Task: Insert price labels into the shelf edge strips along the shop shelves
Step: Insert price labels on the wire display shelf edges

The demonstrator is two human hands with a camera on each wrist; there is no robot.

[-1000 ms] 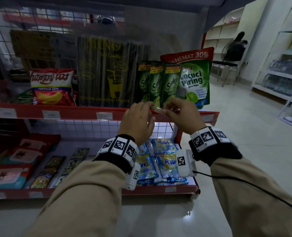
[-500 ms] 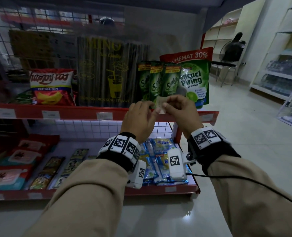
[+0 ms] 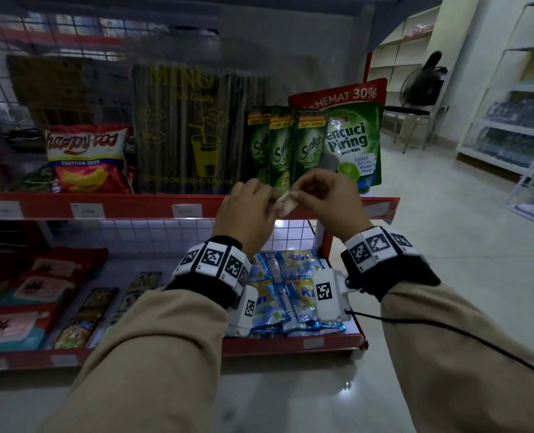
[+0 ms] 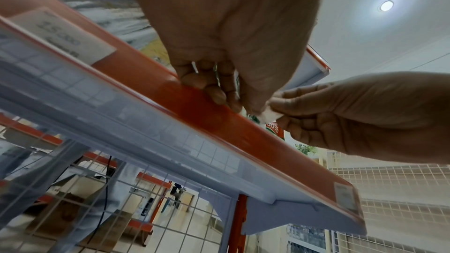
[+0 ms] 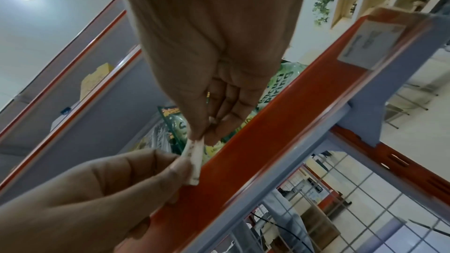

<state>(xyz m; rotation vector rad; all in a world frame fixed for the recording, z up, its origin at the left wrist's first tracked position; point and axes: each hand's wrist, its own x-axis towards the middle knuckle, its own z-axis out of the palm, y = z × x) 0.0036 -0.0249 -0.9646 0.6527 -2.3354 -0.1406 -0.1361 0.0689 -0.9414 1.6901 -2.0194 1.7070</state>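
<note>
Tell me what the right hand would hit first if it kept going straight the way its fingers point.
Likely the green Sunlight pouches standing on the shelf: the right hand, pinching the price label with the left hand, sits just above the red edge strip. Depth is unclear.

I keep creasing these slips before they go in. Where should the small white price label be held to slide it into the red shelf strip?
Probably by its two short ends, coming from the front. The price label is thin and bent between the left hand and right hand, both pinching it just above the red strip. End pinches leave the long lower edge free to enter.
</note>
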